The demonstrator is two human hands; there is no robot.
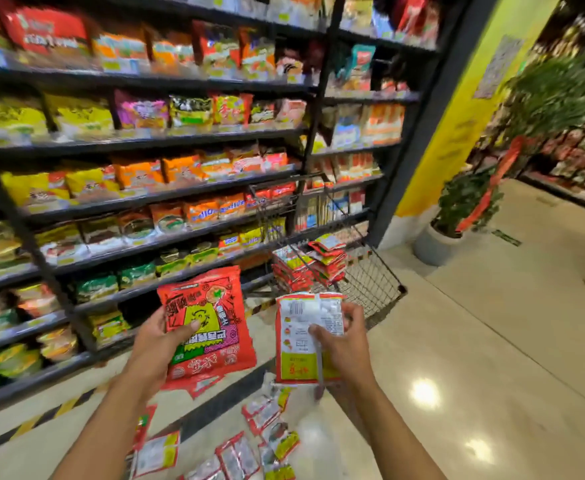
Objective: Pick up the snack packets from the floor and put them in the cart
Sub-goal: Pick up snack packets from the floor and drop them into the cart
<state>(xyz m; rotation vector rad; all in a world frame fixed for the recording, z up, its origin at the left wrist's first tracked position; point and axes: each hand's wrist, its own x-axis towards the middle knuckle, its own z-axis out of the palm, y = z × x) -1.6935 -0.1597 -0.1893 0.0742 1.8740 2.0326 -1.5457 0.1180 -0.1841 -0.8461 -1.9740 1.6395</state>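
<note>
The left hand is gripping a red packet — lettering unreadable — and the right hand is pinching a second packet, barcode up. Floor packets are lying at six o'clock, the cart at one.

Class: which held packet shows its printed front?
The red packet gripped by the left hand: its cartoon front faces us; the right hand holds the white-backed packet, barcode showing.

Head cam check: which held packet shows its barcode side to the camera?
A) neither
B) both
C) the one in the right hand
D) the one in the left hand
C: the right hand grips a white-backed packet with its barcode facing the camera, while the left hand holds a red packet showing its printed front.
</note>
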